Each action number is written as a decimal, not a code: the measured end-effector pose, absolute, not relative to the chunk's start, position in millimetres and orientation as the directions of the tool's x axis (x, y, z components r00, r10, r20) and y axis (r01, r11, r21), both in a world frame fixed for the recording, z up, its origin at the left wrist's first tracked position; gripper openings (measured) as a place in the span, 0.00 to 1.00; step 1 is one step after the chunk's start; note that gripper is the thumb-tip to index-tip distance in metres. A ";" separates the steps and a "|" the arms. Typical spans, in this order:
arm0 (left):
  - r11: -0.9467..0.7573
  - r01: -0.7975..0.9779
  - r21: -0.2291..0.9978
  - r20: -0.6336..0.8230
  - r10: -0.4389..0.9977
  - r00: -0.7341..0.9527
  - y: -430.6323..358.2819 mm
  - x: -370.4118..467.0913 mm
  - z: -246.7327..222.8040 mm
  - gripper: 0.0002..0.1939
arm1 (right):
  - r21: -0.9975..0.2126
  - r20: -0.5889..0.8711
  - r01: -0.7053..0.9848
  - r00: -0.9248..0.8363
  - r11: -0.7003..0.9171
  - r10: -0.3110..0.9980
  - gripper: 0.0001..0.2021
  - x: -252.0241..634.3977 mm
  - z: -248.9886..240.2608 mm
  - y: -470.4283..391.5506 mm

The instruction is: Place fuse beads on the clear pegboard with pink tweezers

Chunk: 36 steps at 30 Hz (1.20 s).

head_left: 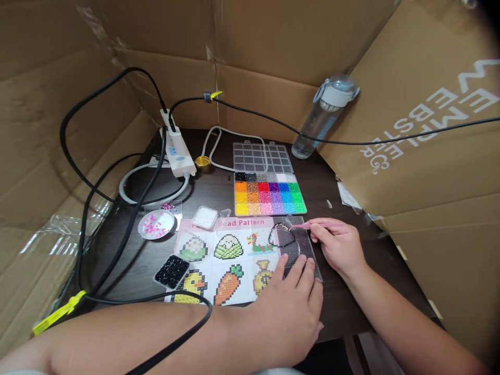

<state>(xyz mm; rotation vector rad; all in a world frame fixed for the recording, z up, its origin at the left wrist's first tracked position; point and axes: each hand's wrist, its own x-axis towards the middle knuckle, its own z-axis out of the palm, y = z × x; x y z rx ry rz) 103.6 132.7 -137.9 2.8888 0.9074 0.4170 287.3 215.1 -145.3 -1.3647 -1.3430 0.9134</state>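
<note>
My right hand (339, 245) pinches pink tweezers (326, 223), their tips at the upper edge of a bead outline (282, 235) in black with some white. That outline sits on a clear pegboard (312, 260) which overlaps the right side of a printed bead pattern sheet (207, 284). Whether a bead is between the tips is too small to tell. Fingers spread, my left hand (289, 307) rests on the lower part of the pegboard and the sheet's corner. Beyond the sheet stands a compartment box (269, 211) of coloured beads, its lid open.
On the left are a box of black beads (172, 272), a box of white beads (205, 217) and a dish (156, 235) with pink beads. A power strip (179, 151), a gold cup (202, 164) and a bottle (322, 120) stand behind. A black cable (148, 297) crosses my left forearm.
</note>
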 end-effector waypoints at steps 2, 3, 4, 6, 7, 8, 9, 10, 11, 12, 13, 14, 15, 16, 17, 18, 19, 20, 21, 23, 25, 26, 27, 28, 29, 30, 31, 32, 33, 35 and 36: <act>-0.818 0.550 0.167 0.224 0.575 0.787 133.2 103.9 -137.9 0.30 | -0.967 0.115 0.240 0.109 0.086 0.987 0.06 287.0 -147.5 215.9; -0.817 0.551 0.170 0.221 0.577 0.787 133.6 104.1 -137.9 0.30 | -0.966 0.115 0.246 0.114 0.084 0.987 0.06 286.8 -147.4 216.2; -0.816 0.551 0.173 0.219 0.577 0.787 133.8 104.2 -137.9 0.30 | -0.962 0.117 0.259 0.119 0.083 0.986 0.06 286.4 -146.7 216.2; -0.817 0.549 0.178 0.214 0.576 0.789 133.9 104.3 -137.9 0.30 | -0.952 0.128 0.295 0.129 0.085 0.983 0.06 285.2 -144.2 215.9; -0.818 0.547 0.178 0.214 0.574 0.790 133.9 104.3 -137.9 0.30 | -0.946 0.136 0.312 0.132 0.089 0.982 0.06 284.5 -142.8 215.5; -0.819 0.545 0.178 0.212 0.573 0.792 133.8 104.2 -137.8 0.30 | -0.941 0.142 0.325 0.135 0.091 0.981 0.07 283.8 -141.6 215.2; -0.820 0.544 0.179 0.209 0.572 0.793 133.7 104.0 -137.6 0.30 | -0.938 0.145 0.333 0.136 0.092 0.980 0.07 283.2 -140.6 215.0; -0.820 0.543 0.179 0.205 0.571 0.795 133.6 103.8 -137.4 0.31 | -0.937 0.146 0.337 0.137 0.093 0.980 0.07 282.7 -140.0 214.8; -0.820 0.543 0.179 0.201 0.571 0.796 133.5 103.6 -137.0 0.31 | -0.936 0.145 0.340 0.135 0.091 0.980 0.07 282.4 -139.6 214.7; -0.822 0.541 0.179 0.198 0.569 0.798 133.5 103.4 -136.6 0.31 | -0.934 0.145 0.344 0.131 0.092 0.981 0.07 282.1 -139.4 214.7; -0.822 0.541 0.178 0.195 0.568 0.799 133.5 103.4 -136.1 0.31 | -0.932 0.147 0.349 0.123 0.095 0.981 0.07 282.0 -139.3 214.8; -0.823 0.540 0.178 0.193 0.567 0.801 133.4 103.5 -135.6 0.31 | -0.930 0.150 0.354 0.114 0.101 0.982 0.07 281.9 -139.3 214.9; -0.823 0.539 0.178 0.193 0.566 0.801 133.4 103.6 -135.2 0.31 | -0.928 0.156 0.357 0.110 0.107 0.982 0.07 281.9 -139.2 214.9; -0.824 0.538 0.178 0.191 0.566 0.802 133.4 103.7 -134.9 0.31 | -0.926 0.160 0.360 0.108 0.111 0.981 0.08 281.8 -139.1 215.0; -0.824 0.538 0.180 0.188 0.565 0.803 133.3 103.9 -134.7 0.31 | -0.924 0.162 0.366 0.110 0.112 0.981 0.08 281.7 -138.8 214.9; -0.824 0.537 0.182 0.187 0.565 0.803 133.3 104.0 -134.8 0.31 | -0.922 0.164 0.372 0.112 0.111 0.980 0.08 281.5 -138.4 214.8; -0.823 0.538 0.184 0.186 0.567 0.803 133.3 104.1 -135.0 0.31 | -0.919 0.165 0.378 0.115 0.111 0.980 0.07 281.3 -138.0 214.6; -0.821 0.539 0.187 0.187 0.568 0.801 133.3 104.2 -135.4 0.31 | -0.917 0.166 0.384 0.114 0.110 0.980 0.07 281.1 -137.4 214.4; -0.820 0.541 0.189 0.189 0.571 0.799 133.3 104.2 -136.0 0.31 | -0.914 0.167 0.390 0.109 0.113 0.980 0.08 280.9 -137.0 214.2; -0.817 0.543 0.193 0.195 0.574 0.795 133.2 104.2 -137.1 0.31 | -0.910 0.176 0.396 0.107 0.120 0.979 0.08 280.8 -136.6 213.8; -0.817 0.542 0.194 0.197 0.574 0.795 133.2 104.2 -137.7 0.31 | -0.911 0.181 0.395 0.119 0.121 0.976 0.09 281.0 -137.2 213.6; -0.818 0.542 0.194 0.199 0.574 0.795 133.3 104.2 -137.6 0.31 | -0.915 0.179 0.387 0.125 0.119 0.976 0.10 281.2 -137.9 213.6; -0.818 0.542 0.192 0.202 0.574 0.794 133.4 104.2 -137.3 0.31 | -0.920 0.174 0.374 0.128 0.115 0.976 0.09 281.6 -138.7 213.6; -0.818 0.544 0.188 0.203 0.574 0.793 133.5 104.2 -136.8 0.30 | -0.926 0.166 0.361 0.128 0.110 0.978 0.09 281.9 -139.6 213.6; -0.818 0.545 0.185 0.203 0.575 0.793 133.6 104.2 -136.1 0.30 | -0.931 0.159 0.350 0.127 0.106 0.979 0.09 282.3 -140.5 213.7; -0.818 0.545 0.183 0.201 0.574 0.794 133.8 104.1 -135.4 0.30 | -0.934 0.153 0.343 0.126 0.102 0.980 0.08 282.7 -141.4 213.8; -0.819 0.544 0.180 0.198 0.572 0.796 133.9 104.1 -134.6 0.30 | -0.935 0.149 0.340 0.124 0.099 0.981 0.08 283.0 -142.0 213.9; -0.821 0.543 0.178 0.193 0.570 0.799 133.9 104.2 -133.9 0.30 | -0.935 0.147 0.340 0.125 0.097 0.981 0.08 283.2 -142.5 213.9; -0.822 0.541 0.177 0.188 0.568 0.802 133.9 104.2 -133.5 0.30 | -0.935 0.146 0.342 0.123 0.096 0.982 0.08 283.3 -142.7 214.0; -0.822 0.541 0.176 0.186 0.568 0.802 133.7 104.5 -133.5 0.30 | -0.933 0.147 0.345 0.119 0.098 0.982 0.08 283.1 -142.3 213.9; -0.821 0.543 0.176 0.190 0.570 0.799 133.4 104.6 -133.9 0.30 | -0.933 0.149 0.346 0.119 0.099 0.982 0.08 283.0 -141.9 213.7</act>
